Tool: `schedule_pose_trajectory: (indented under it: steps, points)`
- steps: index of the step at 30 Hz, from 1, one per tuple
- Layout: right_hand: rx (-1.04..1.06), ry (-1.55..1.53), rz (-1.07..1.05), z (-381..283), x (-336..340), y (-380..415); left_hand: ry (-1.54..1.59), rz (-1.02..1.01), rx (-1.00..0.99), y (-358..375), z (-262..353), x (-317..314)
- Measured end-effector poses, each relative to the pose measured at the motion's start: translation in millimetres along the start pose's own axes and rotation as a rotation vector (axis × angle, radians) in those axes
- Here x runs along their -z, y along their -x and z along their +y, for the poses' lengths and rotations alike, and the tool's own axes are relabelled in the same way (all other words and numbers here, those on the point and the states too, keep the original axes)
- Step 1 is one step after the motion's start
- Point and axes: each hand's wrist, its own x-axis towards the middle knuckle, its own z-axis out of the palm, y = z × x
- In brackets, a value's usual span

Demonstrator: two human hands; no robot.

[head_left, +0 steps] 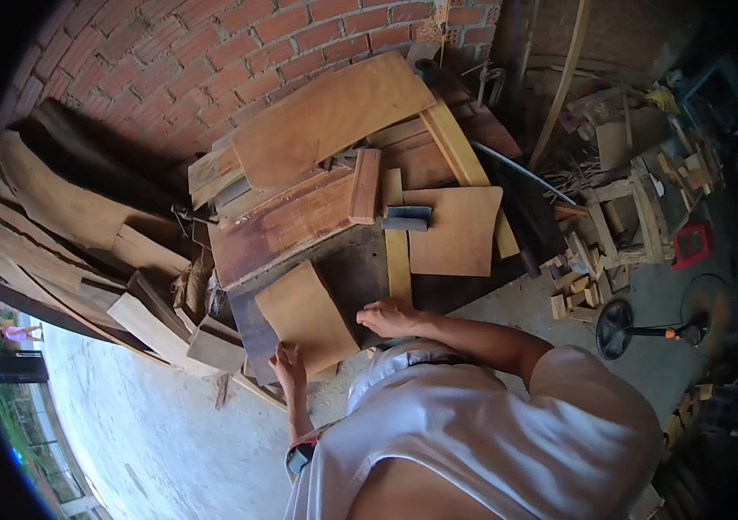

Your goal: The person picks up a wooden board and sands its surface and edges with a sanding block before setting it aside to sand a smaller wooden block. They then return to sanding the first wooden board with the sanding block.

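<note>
A light brown piece of wooden board (pixel 307 314) with curved sides lies on the near part of a dark bench top (pixel 362 260). My left hand (pixel 289 364) grips its lower left edge with curled fingers. Just past the board's right edge is my right hand (pixel 390 317), closed, its fingers pressed together; what they hold, if anything, is hidden. A second wooden piece (pixel 454 234) of similar shape lies to the right. Beside it a dark sanding block (pixel 408 217) rests across a pale wooden strip (pixel 398 276).
A reddish wooden block (pixel 365 186) and a wide plank (pixel 334 117) lie farther back, before a brick wall (pixel 256 52). Slabs (pixel 66 186) are stacked at left. Offcuts (pixel 590 290), a red stool (pixel 691 244) and a fan (pixel 615 329) stand right.
</note>
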Motion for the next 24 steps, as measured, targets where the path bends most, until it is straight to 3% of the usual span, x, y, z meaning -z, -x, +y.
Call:
schedule_pose_trajectory:
  steps: [1, 2, 5, 8, 11, 14, 18, 24]
  points:
    - [0.007, 0.000, -0.034, -1.4, -2.3, -2.8, -0.174, -0.057, 0.105, 14.9, 52.9, 8.6]
    - [-0.040, -0.035, -0.075, -3.6, -3.8, -5.8, -0.128, -0.009, 0.102, 23.3, 59.3, -2.4]
    - [-0.073, 0.018, -0.175, -1.8, -3.9, -7.4, -0.205, 0.019, 0.136, 32.2, 69.4, -14.2]
    - [-0.006, -0.096, -0.087, 20.2, -20.3, -7.4, -0.216, -0.014, 0.201, 26.5, 81.5, -9.4]
    - [-0.080, -0.156, -0.153, 28.0, -23.2, -11.9, -0.194, -0.077, 0.248, 25.8, 96.1, 0.3]
    - [-0.059, -0.258, -0.106, 30.3, -25.1, -13.9, -0.281, -0.064, 0.172, 25.6, 105.2, 2.9]
    - [0.020, -0.229, -0.075, 24.7, -9.2, -12.0, -0.183, -0.026, 0.317, 29.7, 117.1, -2.6]
    - [-0.097, -0.141, -0.185, 21.2, -6.8, -21.8, -0.067, 0.022, 0.293, 33.1, 111.3, -6.1]
